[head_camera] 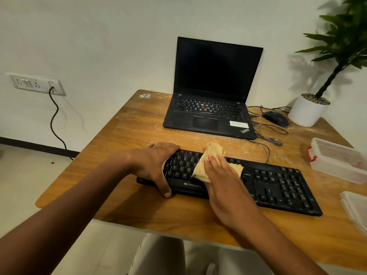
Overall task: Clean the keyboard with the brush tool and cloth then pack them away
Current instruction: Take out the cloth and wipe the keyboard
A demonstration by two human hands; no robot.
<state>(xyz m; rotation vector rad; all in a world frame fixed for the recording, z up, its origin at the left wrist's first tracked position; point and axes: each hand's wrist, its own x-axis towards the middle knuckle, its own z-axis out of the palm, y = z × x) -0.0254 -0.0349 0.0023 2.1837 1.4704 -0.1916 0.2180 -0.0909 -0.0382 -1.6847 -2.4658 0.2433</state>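
A black Zebronics keyboard (pixel 278 187) lies across the front of the wooden desk (pixel 127 135). My left hand (pixel 156 165) grips the keyboard's left end, thumb over the front edge and fingers round the back. A crumpled tan cloth (pixel 200 165) lies on the middle keys. My right hand (pixel 224 183) presses flat on the cloth with straight fingers. No brush tool is in view.
An open black laptop (pixel 212 90) stands behind the keyboard. A mouse (pixel 276 118) and loose cables lie to its right, beside a white plant pot (pixel 306 113). A clear plastic box with a red latch (pixel 337 161) and its lid (pixel 355 209) sit at the right edge.
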